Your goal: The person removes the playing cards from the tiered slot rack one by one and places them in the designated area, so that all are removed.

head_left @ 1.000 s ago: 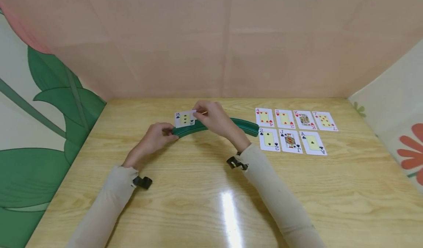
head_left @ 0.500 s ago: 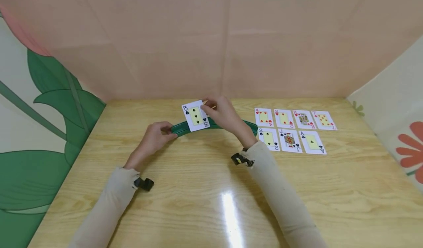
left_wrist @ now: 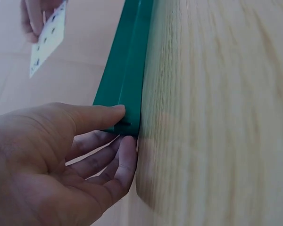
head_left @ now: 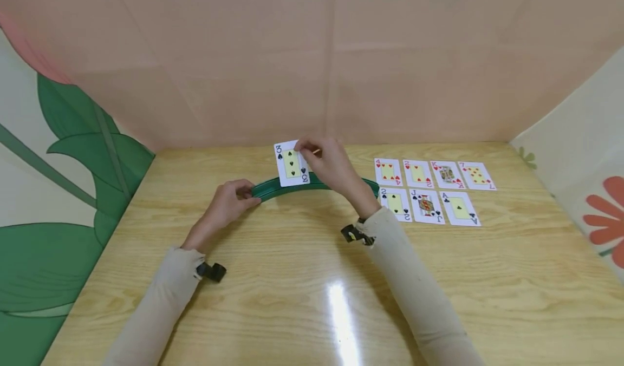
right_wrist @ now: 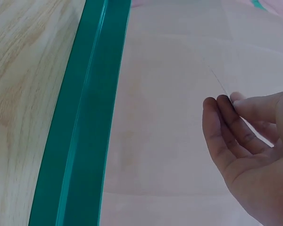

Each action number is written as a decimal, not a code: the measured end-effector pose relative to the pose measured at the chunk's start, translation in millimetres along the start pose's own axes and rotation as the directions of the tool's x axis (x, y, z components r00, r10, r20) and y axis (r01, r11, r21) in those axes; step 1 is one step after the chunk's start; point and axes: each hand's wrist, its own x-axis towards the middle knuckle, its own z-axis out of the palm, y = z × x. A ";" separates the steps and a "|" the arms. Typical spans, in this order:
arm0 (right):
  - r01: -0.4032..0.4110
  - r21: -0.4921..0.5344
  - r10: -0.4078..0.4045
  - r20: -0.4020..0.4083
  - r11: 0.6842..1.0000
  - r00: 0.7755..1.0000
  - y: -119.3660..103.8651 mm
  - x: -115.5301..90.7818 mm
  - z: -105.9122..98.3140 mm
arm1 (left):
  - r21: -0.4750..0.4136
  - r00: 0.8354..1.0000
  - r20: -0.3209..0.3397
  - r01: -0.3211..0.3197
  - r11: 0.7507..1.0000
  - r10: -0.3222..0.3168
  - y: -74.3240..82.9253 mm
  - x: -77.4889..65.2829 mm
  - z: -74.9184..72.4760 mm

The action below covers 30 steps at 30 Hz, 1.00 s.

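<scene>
A curved green card holder [head_left: 271,189] with a groove along it lies on the table. My left hand [head_left: 229,202] grips its left end; in the left wrist view the thumb [left_wrist: 101,117] presses the top while the fingers curl at the end. Between thumb and fingertips my right hand [head_left: 327,163] pinches the three of spades [head_left: 291,163] by its upper right edge. That playing card is upright, face toward me, overlapping the holder's far side in the head view. The right wrist view shows the card edge-on as a thin line, apart from the holder's groove [right_wrist: 82,113].
Face-up cards lie in two rows on the table [head_left: 273,279] to the right. The far row includes the four of hearts [head_left: 388,172] and king of hearts [head_left: 447,175]; the near row includes the jack of spades [head_left: 427,207]. A pink cloth [head_left: 244,63] hangs behind.
My right hand has carried the three of spades right and upward from the holder's left part, turning it upright to face me. My left hand stays on the holder's end.
</scene>
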 end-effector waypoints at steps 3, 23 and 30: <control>-0.013 0.007 0.013 -0.006 1.000 1.000 -3.5 -0.7 -1.4 | 0.007 1.000 0.006 -0.010 1.000 0.010 0.1 0.1 -1.7; -0.072 0.296 0.094 -0.059 0.952 0.994 -20.4 -30.7 -23.2 | 0.004 1.000 0.005 -0.031 1.000 0.031 -5.6 -7.3 -5.7; 0.029 0.274 0.026 -0.196 0.961 0.980 -20.8 -47.6 -33.1 | -0.005 0.999 0.005 -0.043 0.999 0.043 -5.7 -8.4 -4.0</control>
